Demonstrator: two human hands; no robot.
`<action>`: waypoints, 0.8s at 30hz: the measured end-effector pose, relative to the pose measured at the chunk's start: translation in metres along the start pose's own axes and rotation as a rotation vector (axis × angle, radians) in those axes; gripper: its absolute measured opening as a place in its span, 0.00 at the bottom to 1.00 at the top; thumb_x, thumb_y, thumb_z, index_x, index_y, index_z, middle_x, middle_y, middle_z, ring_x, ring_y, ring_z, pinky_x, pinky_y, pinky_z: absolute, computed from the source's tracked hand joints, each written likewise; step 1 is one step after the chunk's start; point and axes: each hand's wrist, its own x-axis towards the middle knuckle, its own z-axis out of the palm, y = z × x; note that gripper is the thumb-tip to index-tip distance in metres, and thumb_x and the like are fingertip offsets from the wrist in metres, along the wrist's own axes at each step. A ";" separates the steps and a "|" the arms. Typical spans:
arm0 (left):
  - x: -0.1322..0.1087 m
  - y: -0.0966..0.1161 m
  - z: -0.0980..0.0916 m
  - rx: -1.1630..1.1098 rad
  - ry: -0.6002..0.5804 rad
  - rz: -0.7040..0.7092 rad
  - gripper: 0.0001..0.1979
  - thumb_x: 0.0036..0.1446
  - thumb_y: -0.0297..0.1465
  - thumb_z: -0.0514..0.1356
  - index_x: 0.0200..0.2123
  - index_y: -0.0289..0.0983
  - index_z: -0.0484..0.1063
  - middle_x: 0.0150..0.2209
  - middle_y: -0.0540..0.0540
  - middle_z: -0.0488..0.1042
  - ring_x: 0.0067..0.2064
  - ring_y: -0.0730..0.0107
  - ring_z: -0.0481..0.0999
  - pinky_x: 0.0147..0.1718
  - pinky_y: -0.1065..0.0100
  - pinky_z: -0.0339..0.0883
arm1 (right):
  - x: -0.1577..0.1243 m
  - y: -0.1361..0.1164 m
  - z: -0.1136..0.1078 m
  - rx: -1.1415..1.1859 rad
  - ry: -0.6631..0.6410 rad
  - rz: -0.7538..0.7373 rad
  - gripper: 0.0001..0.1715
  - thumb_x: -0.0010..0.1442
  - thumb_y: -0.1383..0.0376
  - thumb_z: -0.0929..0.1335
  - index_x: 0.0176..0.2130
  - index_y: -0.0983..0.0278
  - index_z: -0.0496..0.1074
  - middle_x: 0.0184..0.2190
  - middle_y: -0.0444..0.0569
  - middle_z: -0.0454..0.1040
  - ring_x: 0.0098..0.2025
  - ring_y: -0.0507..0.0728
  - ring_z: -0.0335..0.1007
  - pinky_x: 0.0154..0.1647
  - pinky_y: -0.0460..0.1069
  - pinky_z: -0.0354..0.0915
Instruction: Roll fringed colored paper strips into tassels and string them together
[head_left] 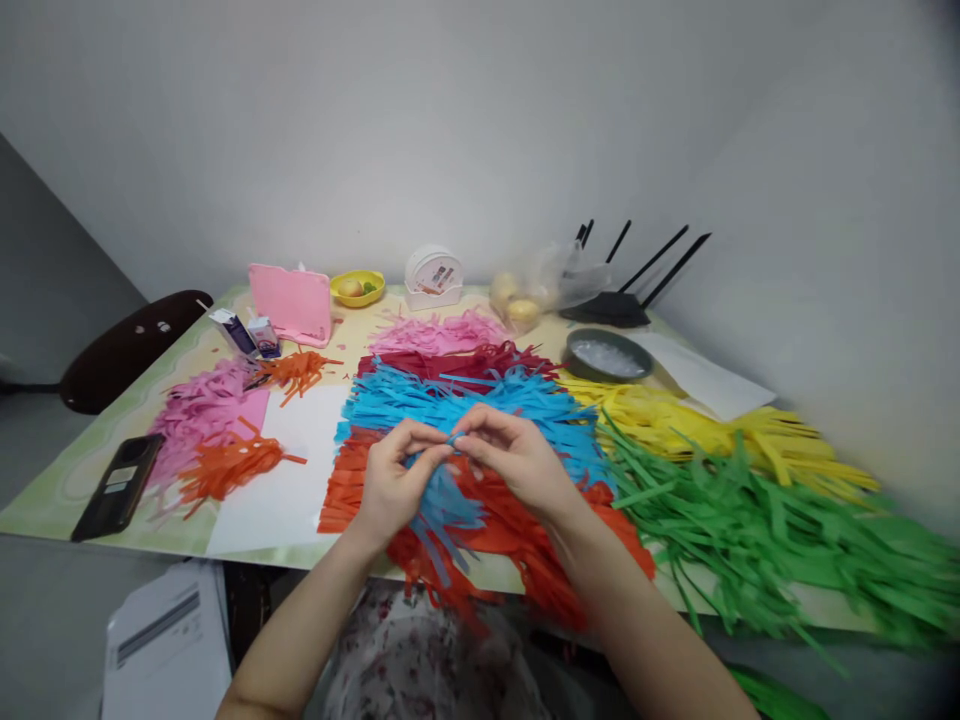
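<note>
Blue fringed paper (448, 503) hangs over red fringe (349, 490), its top pinched by fingertips of the left hand (396, 475) and right hand (517, 460); light, even pressure should avoid tearing

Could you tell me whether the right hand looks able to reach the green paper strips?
Probably yes: nothing tall stands between the right hand and the green paper strips, though that hand pinches blue paper strips.

Router (609, 309) behind bowl (574, 362), phone (118, 487) left of fringes (382, 400)
</note>
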 end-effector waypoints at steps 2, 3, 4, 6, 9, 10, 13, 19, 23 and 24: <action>0.001 0.000 -0.003 -0.020 -0.020 -0.039 0.08 0.53 0.31 0.65 0.37 0.37 0.73 0.35 0.47 0.80 0.37 0.68 0.80 0.35 0.71 0.71 | 0.001 -0.004 -0.003 -0.044 0.027 -0.021 0.14 0.53 0.56 0.74 0.31 0.64 0.72 0.21 0.40 0.66 0.19 0.48 0.62 0.22 0.46 0.60; 0.002 0.001 -0.005 0.002 -0.014 -0.041 0.08 0.53 0.31 0.66 0.37 0.37 0.74 0.36 0.47 0.80 0.38 0.68 0.79 0.37 0.71 0.71 | 0.002 -0.005 -0.003 -0.068 0.043 -0.037 0.13 0.53 0.57 0.74 0.31 0.64 0.72 0.21 0.40 0.66 0.19 0.48 0.62 0.22 0.46 0.60; 0.003 0.001 -0.006 0.035 0.000 -0.035 0.07 0.53 0.31 0.65 0.36 0.37 0.75 0.35 0.47 0.80 0.37 0.68 0.79 0.36 0.71 0.70 | 0.002 -0.007 -0.003 -0.092 0.055 -0.050 0.13 0.54 0.57 0.73 0.31 0.64 0.72 0.22 0.40 0.66 0.20 0.48 0.62 0.22 0.46 0.60; 0.004 0.002 -0.007 0.092 0.035 -0.019 0.04 0.53 0.31 0.65 0.32 0.37 0.75 0.31 0.48 0.78 0.33 0.70 0.76 0.33 0.72 0.67 | 0.003 -0.008 0.000 -0.128 0.048 -0.061 0.12 0.54 0.58 0.73 0.32 0.64 0.73 0.24 0.41 0.67 0.20 0.48 0.63 0.23 0.45 0.61; 0.004 0.003 -0.007 0.107 0.090 -0.003 0.04 0.53 0.32 0.65 0.29 0.37 0.75 0.27 0.49 0.77 0.30 0.71 0.73 0.31 0.71 0.66 | 0.003 -0.006 0.006 -0.167 0.035 -0.057 0.11 0.55 0.58 0.72 0.32 0.64 0.73 0.25 0.42 0.67 0.21 0.48 0.63 0.22 0.45 0.60; 0.003 0.002 -0.007 0.105 0.103 0.001 0.05 0.53 0.32 0.65 0.29 0.37 0.76 0.27 0.49 0.77 0.30 0.71 0.73 0.31 0.71 0.65 | 0.003 -0.006 0.007 -0.185 0.039 -0.059 0.11 0.55 0.58 0.72 0.33 0.64 0.73 0.26 0.42 0.67 0.21 0.48 0.63 0.21 0.45 0.60; 0.002 0.000 -0.008 0.107 0.110 -0.005 0.05 0.54 0.32 0.65 0.30 0.37 0.76 0.28 0.49 0.77 0.31 0.70 0.74 0.32 0.71 0.66 | 0.003 -0.004 0.006 -0.228 0.050 -0.055 0.12 0.55 0.58 0.72 0.34 0.63 0.74 0.25 0.42 0.68 0.22 0.49 0.63 0.22 0.45 0.61; 0.002 -0.004 -0.016 0.064 -0.030 -0.039 0.07 0.54 0.31 0.65 0.37 0.37 0.77 0.37 0.46 0.81 0.39 0.66 0.79 0.40 0.69 0.70 | 0.003 -0.013 -0.003 -0.395 0.047 -0.062 0.11 0.59 0.58 0.70 0.31 0.63 0.72 0.24 0.43 0.70 0.22 0.51 0.65 0.24 0.46 0.63; 0.006 -0.002 -0.014 0.070 -0.031 -0.041 0.06 0.55 0.32 0.64 0.36 0.37 0.78 0.37 0.45 0.81 0.40 0.65 0.79 0.42 0.68 0.70 | 0.006 -0.019 0.004 -0.526 0.020 -0.105 0.11 0.60 0.59 0.68 0.31 0.63 0.71 0.23 0.44 0.71 0.22 0.51 0.65 0.22 0.45 0.61; 0.007 -0.001 -0.013 0.070 -0.026 -0.041 0.06 0.55 0.32 0.63 0.34 0.36 0.78 0.35 0.45 0.81 0.39 0.65 0.79 0.42 0.68 0.70 | 0.006 -0.021 0.006 -0.540 0.021 -0.114 0.10 0.60 0.59 0.68 0.31 0.63 0.71 0.23 0.44 0.71 0.23 0.51 0.65 0.22 0.45 0.60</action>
